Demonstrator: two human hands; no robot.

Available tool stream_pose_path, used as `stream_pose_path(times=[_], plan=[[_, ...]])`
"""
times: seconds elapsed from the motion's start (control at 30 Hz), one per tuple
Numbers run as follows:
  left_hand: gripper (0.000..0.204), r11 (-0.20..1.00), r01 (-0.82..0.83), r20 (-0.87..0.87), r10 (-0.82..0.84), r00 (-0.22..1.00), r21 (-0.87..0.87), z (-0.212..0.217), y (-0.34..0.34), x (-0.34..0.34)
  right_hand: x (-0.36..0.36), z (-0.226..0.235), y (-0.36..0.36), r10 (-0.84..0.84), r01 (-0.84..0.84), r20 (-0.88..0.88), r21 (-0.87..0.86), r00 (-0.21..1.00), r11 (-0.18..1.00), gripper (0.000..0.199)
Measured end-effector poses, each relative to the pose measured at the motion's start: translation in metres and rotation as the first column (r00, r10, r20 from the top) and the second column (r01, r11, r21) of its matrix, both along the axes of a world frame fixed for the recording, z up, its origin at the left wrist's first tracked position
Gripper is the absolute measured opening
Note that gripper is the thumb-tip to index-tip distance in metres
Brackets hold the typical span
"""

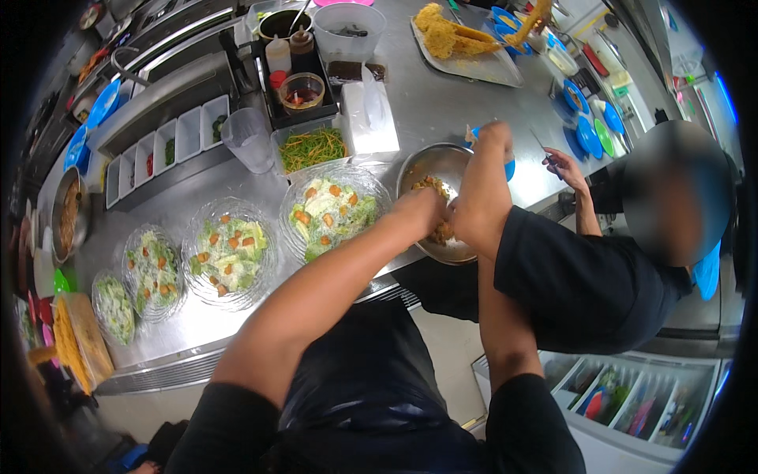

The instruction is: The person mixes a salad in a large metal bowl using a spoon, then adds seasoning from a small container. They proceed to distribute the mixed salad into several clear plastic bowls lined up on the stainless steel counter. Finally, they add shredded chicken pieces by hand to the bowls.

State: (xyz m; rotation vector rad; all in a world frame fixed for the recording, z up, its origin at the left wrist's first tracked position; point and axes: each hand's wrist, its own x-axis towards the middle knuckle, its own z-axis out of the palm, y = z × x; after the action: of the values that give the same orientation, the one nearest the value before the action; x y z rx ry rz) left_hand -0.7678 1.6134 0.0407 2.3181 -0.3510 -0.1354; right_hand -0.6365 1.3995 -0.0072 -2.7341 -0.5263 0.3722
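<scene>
A metal mixing bowl at the table's front edge holds small orange-brown pieces that look like croutons. My left hand reaches over the bowl's near left side with its fingers bunched; what they hold, if anything, is hidden. From below, my right forearm comes up to the bowl, but a co-worker's bare arm crosses over it and covers most of my right hand. Left of the bowl, a glass plate carries salad topped with croutons and grated cheese. Similar salad plates stand farther left.
A leftmost salad plate shows no croutons. Behind are a box of shredded greens, a clear jug and a bottle caddy. At right, the co-worker leans in close, a thin metal tool in the far hand. An open drawer fridge lies below.
</scene>
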Motion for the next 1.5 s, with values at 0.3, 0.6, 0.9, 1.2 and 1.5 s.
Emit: stream_pose_path(times=[0.3,0.6,0.9,1.2,1.5], plan=[[0.019,0.967,0.128,-0.246,-0.071,0.967,0.221,-0.046,-0.03,0.058,-0.062,-0.009,-0.005,-0.021,0.03,-0.085,0.104,0.996,0.994,0.024],[0.026,0.919,0.332,-0.114,-0.314,0.943,0.215,-0.085,-0.047,0.033,-0.073,0.005,-0.015,-0.079,0.114,-0.209,0.157,0.975,0.981,0.03],[0.02,0.942,0.25,-0.115,-0.229,0.966,0.224,-0.018,-0.004,0.049,-0.094,0.01,0.004,-0.089,0.16,-0.37,0.167,0.925,0.973,0.037],[0.019,0.513,-0.337,-0.332,0.106,0.937,-0.789,-0.005,0.126,-0.097,-0.103,0.043,0.051,-0.277,0.372,-0.302,0.325,0.912,0.87,0.03],[0.02,0.046,-0.8,-0.513,0.745,0.427,-0.599,-0.013,0.316,-0.394,-0.169,0.081,0.23,0.18,0.147,-0.53,0.516,0.828,0.844,0.023]])
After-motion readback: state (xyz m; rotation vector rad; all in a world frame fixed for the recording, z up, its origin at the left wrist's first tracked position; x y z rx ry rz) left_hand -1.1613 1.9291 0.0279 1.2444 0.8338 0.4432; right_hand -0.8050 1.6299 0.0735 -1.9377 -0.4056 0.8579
